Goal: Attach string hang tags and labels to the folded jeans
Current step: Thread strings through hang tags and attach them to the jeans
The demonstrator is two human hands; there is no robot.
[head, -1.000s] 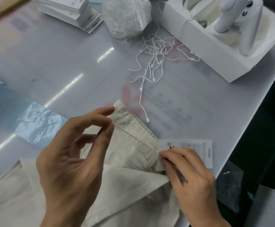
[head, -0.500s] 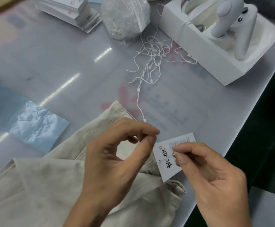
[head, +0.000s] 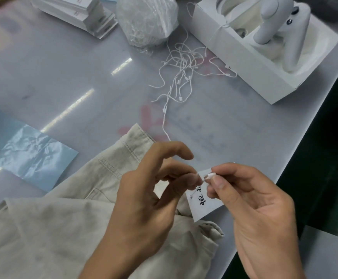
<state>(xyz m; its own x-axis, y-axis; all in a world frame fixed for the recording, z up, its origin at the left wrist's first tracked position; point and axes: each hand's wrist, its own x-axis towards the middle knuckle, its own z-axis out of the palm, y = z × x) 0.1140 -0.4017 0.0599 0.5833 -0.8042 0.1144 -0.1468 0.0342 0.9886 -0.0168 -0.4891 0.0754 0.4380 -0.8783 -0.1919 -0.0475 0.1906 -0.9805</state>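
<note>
The right hand [head: 262, 214] pinched the small white plastic clasp [head: 211, 175] of a string between thumb and forefinger, and the left hand [head: 144, 202] pinched the other part of the same string [head: 196, 191] just beside it, its upper fingers curled and free. Both hands were held close together above the white hang tag [head: 203, 206], which hung on the string at the edge of the folded jeans [head: 53, 228]; the jeans, of pale beige cloth, lay on the grey surface [head: 63, 77] at the lower left, partly under the left hand. I judged that the closing of the clasp was the step in hand. The risk was that the thin string end could miss the small hole of the clasp or slip from the fingers, because both parts were tiny and the tag could swing (whether the string passed through a belt loop was hidden, so the tag could perhaps end up closed but not joined to the jeans). Farther away lay a heap of loose strings [head: 182, 73], a clear bag [head: 148, 19] of more strings, a stack of white cards [head: 79, 13], a blue plastic sheet [head: 35, 156] and a white box [head: 264, 63] with a white device. The tag carried black brush characters, which I could not read with certainty; the print on the cards was too small.
</note>
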